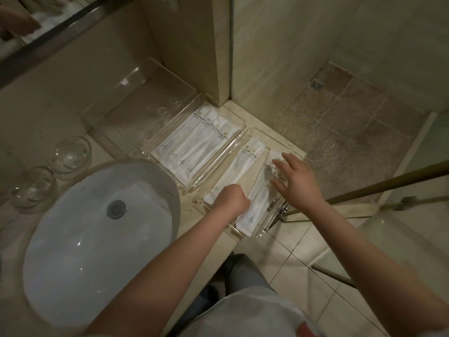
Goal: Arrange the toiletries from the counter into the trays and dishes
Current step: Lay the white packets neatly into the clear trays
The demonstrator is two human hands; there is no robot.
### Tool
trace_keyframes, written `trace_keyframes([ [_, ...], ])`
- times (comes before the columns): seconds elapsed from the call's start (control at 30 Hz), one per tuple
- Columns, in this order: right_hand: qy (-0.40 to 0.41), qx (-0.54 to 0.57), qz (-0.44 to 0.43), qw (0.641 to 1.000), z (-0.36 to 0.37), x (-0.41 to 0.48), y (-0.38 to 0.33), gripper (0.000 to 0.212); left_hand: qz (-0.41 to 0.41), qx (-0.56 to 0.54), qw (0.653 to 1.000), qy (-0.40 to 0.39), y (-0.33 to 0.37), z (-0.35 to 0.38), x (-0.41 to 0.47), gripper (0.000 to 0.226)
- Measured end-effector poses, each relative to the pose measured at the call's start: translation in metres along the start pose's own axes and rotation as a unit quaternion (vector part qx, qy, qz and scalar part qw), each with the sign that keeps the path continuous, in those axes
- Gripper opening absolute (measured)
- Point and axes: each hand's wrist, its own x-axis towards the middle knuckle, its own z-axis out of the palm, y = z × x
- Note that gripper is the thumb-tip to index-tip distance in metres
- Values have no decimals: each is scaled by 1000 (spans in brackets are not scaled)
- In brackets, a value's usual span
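The packets (257,203) I'm working on lie lengthwise in the near tray (261,231), which sits at the right end of the counter (267,122), close to its front edge. There are at least two groups of them side by side, white with small printed marks. My right hand (297,181) is released, fingers spread flat, the tips resting on the far end of the right-hand packets. My left hand (233,199) is curled into a loose fist at the middle of the tray, knuckles against the packets. Its fingers are hidden under it, so I cannot tell whether it pinches one or only presses down.

Just beside this tray, to the left and further back, the far tray (239,137) holds a row of more white packets (194,144) laid parallel. Left of the trays is the sink (97,227), and beyond its rim stand two glass bowls (71,154).
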Motion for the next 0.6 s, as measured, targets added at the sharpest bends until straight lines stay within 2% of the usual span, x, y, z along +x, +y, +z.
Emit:
trace_keyframes([
  [0.07,-22,-11,-9,1000,6,-9,1,50,-11,8,1000,3,1,2,2,13],
  [0.2,-50,-21,-5,999,16,-14,-5,52,-12,27,1000,7,2,1,2,25],
  [0.37,-46,-28,-8,998,18,-12,-10,49,-12,68,997,38,-4,-23,8,15],
  [0.47,-66,-22,0,998,17,-8,-11,58,-17,112,993,39,-1,-27,5,31],
  [0.53,-79,-23,5,997,15,-6,-11,65,2,138,989,60,3,-23,0,22],
  [0.6,-74,-19,12,997,13,-6,-10,69,57,136,982,117,2,-21,-8,9],
])
